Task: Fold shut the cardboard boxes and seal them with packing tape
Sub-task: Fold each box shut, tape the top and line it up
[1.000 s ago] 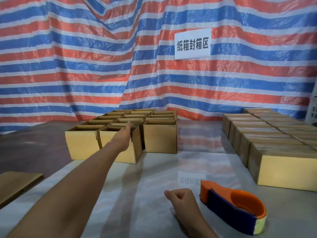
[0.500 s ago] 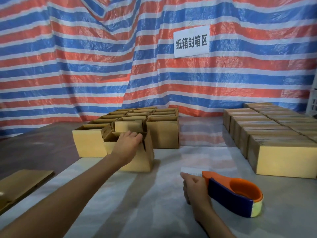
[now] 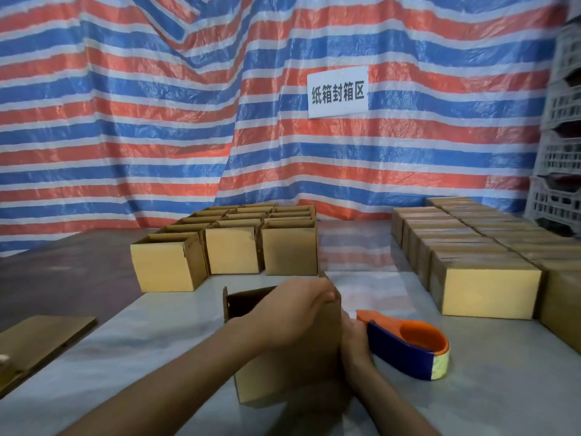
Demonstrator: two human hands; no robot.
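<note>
- Since half a second ago, one open cardboard box [image 3: 301, 372] has been dragged out of the cluster. It now stands on the tabletop [image 3: 125, 357] right in front of the person, just left of the tape dispenser [image 3: 408, 350].
- The left grip [image 3: 292, 313] curls over the box's top rim near its far right corner. The right grip [image 3: 353, 338] lies against the box's right wall, between the box and the dispenser; I cannot tell whether its fingers are spread or curled.
- This box is still open at the top, with its dark inside showing and no tape on it. The dispenser lies unheld.
- The closed boxes [image 3: 484, 291] in rows on the right are probably the finished ones.
- A block of open boxes [image 3: 232, 250] still waits behind, so much of the job looks left to do.
- A white sign [image 3: 338, 92] on the striped tarp [image 3: 157, 121] reads "纸箱封箱区". No brand is legible on the boxes or the dispenser.
</note>
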